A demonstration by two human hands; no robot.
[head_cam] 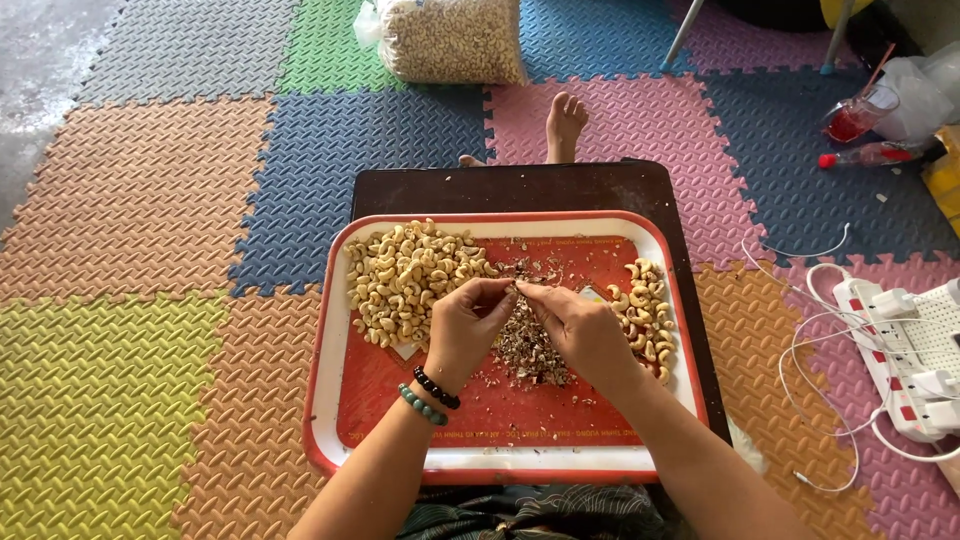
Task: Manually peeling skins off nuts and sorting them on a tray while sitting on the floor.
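A floor of interlocking foam mats [140, 200] in orange, yellow, blue and pink carries a low dark desk [520, 187], and on it a red tray [322, 400] with a white rim. Nearest, the left hand [462, 328] and right hand [580, 330] meet fingertip to fingertip above the tray's middle, fingers narrowed on a small cashew piece [514, 287] pinched between them, too small to tell its axis. Directly beneath lies a heap of husk scraps [528, 345]. Unpeeled cashews [405, 275] pile left of the left hand; a smaller peeled pile [648, 305] sits right. Farther off lie a bare foot [566, 120] and a clear sack of nuts [452, 38].
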